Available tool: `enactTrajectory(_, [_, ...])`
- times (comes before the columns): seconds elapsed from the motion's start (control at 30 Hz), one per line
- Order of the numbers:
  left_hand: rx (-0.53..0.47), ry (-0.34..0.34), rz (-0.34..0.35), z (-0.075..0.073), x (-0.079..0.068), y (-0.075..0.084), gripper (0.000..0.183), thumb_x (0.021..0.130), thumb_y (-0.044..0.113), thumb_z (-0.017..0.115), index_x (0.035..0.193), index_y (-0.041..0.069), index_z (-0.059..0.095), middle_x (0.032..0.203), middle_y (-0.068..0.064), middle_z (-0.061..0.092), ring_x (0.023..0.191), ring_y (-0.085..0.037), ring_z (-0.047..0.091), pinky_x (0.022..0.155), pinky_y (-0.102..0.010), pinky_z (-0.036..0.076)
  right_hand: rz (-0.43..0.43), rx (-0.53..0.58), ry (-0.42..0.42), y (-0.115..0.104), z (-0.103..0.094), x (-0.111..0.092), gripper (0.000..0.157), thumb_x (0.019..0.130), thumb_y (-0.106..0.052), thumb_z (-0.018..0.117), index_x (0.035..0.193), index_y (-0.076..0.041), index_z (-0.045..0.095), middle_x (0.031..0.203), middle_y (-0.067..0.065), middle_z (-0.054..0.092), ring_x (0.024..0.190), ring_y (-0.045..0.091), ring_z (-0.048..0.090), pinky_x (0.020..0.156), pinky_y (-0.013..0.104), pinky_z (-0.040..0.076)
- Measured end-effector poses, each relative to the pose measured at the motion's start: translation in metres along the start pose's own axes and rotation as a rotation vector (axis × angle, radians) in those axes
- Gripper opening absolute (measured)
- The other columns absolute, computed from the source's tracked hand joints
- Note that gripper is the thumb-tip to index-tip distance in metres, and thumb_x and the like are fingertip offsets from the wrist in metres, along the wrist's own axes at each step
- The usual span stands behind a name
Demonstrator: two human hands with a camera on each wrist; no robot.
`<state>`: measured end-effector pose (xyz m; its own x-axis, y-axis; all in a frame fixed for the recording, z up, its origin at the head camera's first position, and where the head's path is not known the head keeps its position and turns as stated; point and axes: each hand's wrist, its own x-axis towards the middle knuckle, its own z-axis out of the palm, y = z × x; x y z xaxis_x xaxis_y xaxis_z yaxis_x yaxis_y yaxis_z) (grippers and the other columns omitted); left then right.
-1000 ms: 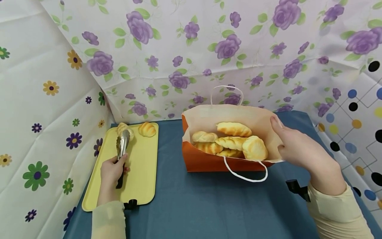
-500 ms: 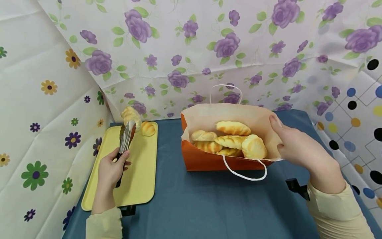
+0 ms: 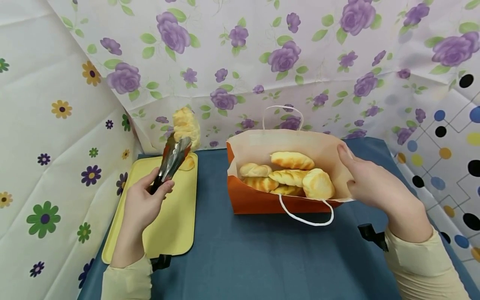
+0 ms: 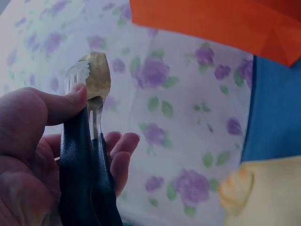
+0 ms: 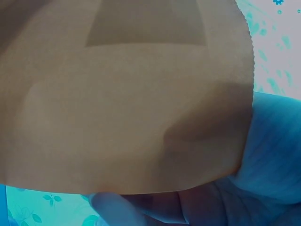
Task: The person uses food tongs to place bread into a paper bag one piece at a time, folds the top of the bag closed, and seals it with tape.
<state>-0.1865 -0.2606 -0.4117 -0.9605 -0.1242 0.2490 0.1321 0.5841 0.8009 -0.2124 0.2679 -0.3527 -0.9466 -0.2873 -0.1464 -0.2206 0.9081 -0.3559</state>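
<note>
My left hand [image 3: 144, 204] grips black-handled metal tongs [image 3: 173, 160], raised over the yellow tray [image 3: 170, 225]. Pinched in the tips of the tongs is a pale golden bread roll [image 3: 186, 127], held up above the tray's far edge; the left wrist view shows the roll [image 4: 99, 75] between the metal ends. A smaller roll [image 3: 187, 163] lies at the tray's far right corner, partly covered by the tongs. On the right, my right hand [image 3: 382, 191] holds the side rim of an orange paper bag [image 3: 262, 203], its thumb along the rim and its other fingers mostly hidden in the head view.
Several bread pieces [image 3: 288, 178] lie inside the wide-mouthed bag. One white cord handle [image 3: 305, 221] droops over the front and another [image 3: 283, 107] stands up behind. Blue cloth [image 3: 262, 258] covers the table, with flowered sheets [image 3: 225, 54] hung at the back and sides.
My left hand has lifted the bread roll off the tray with the tongs and swung it up and to the right. The right hand and the bag stay about where they were.
</note>
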Motion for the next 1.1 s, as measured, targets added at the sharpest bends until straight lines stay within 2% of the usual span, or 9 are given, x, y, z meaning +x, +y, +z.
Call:
enactTrajectory(0.1, [0.020,0.008,0.079,0.002,0.000,0.014,0.057,0.102,0.021,0.077,0.153,0.001,0.058,0.108,-0.016,0.078,0.082,-0.007,0.067,0.064,-0.018,0.050,-0.005,0.000,0.000,0.001,0.000,0.000,0.092,0.098,0.001,0.051,0.173,-0.012,-0.002,0.113,0.027,0.059,0.048,0.022,0.039,0.048,0.036,0.034])
enactTrajectory(0.27, [0.027,-0.002,0.184,0.006,-0.003,0.029,0.058,0.099,0.013,0.080,0.151,0.000,0.058,0.118,-0.015,0.076,0.091,-0.017,0.065,0.067,-0.015,0.049,-0.007,0.003,0.006,0.002,0.000,-0.001,0.092,0.098,0.001,0.052,0.173,-0.012,-0.002,0.129,0.035,0.057,0.048,0.023,0.039,0.049,0.036,0.035])
enactTrajectory(0.37, [0.034,-0.023,0.209,0.009,-0.003,0.034,0.061,0.099,0.012,0.080,0.153,-0.001,0.055,0.121,-0.014,0.075,0.096,-0.018,0.069,0.069,-0.014,0.051,-0.005,0.005,0.008,0.002,0.000,-0.001,0.093,0.098,0.001,0.052,0.173,-0.012,-0.001,0.120,0.032,0.059,0.049,0.022,0.039,0.049,0.036,0.035])
enactTrajectory(0.5, [0.034,-0.040,0.217,0.012,-0.003,0.040,0.062,0.100,0.011,0.079,0.154,-0.002,0.053,0.119,-0.014,0.075,0.097,-0.021,0.072,0.070,-0.014,0.051,-0.006,0.008,0.008,0.003,0.001,-0.001,0.093,0.098,0.001,0.052,0.173,-0.012,-0.002,0.127,0.034,0.056,0.049,0.022,0.040,0.049,0.036,0.035])
enactTrajectory(0.57, [0.044,-0.038,0.227,0.011,-0.003,0.044,0.061,0.099,0.010,0.079,0.154,-0.002,0.054,0.120,-0.015,0.074,0.095,-0.022,0.070,0.069,-0.014,0.050,-0.006,0.009,0.006,0.002,0.001,-0.001,0.093,0.098,0.000,0.052,0.173,-0.013,-0.002,0.142,0.033,0.053,0.048,0.022,0.040,0.049,0.036,0.035])
enactTrajectory(0.67, [0.063,-0.040,0.269,0.010,-0.003,0.051,0.062,0.098,0.010,0.080,0.153,-0.002,0.055,0.125,-0.017,0.073,0.092,-0.023,0.067,0.069,-0.014,0.049,-0.010,0.008,0.004,0.002,0.001,0.000,0.093,0.098,0.001,0.052,0.173,-0.013,-0.002,0.165,0.032,0.034,0.049,0.022,0.040,0.049,0.036,0.035])
enactTrajectory(0.77, [0.089,-0.045,0.327,0.009,-0.001,0.058,0.062,0.097,0.009,0.082,0.153,-0.001,0.056,0.130,-0.019,0.071,0.091,-0.024,0.066,0.068,-0.016,0.048,-0.009,0.007,0.000,0.001,0.000,0.001,0.094,0.098,0.001,0.052,0.173,-0.012,-0.002,0.167,0.034,0.027,0.049,0.023,0.040,0.049,0.036,0.035])
enactTrajectory(1.03, [0.236,-0.087,0.449,0.013,0.008,0.078,0.061,0.094,0.010,0.085,0.149,-0.003,0.061,0.137,-0.018,0.069,0.105,-0.031,0.072,0.079,-0.044,0.056,0.005,0.020,-0.008,0.002,-0.001,0.000,0.096,0.097,0.000,0.053,0.173,-0.016,-0.004,0.171,0.032,0.018,0.049,0.023,0.041,0.048,0.036,0.038])
enactTrajectory(1.1, [0.270,-0.121,0.460,0.014,0.010,0.084,0.061,0.095,0.012,0.084,0.150,-0.002,0.060,0.139,-0.017,0.068,0.105,-0.029,0.072,0.078,-0.045,0.056,0.008,0.023,-0.010,0.001,0.000,0.000,0.097,0.097,0.000,0.053,0.173,-0.017,-0.004,0.172,0.031,0.017,0.049,0.023,0.042,0.048,0.036,0.039])
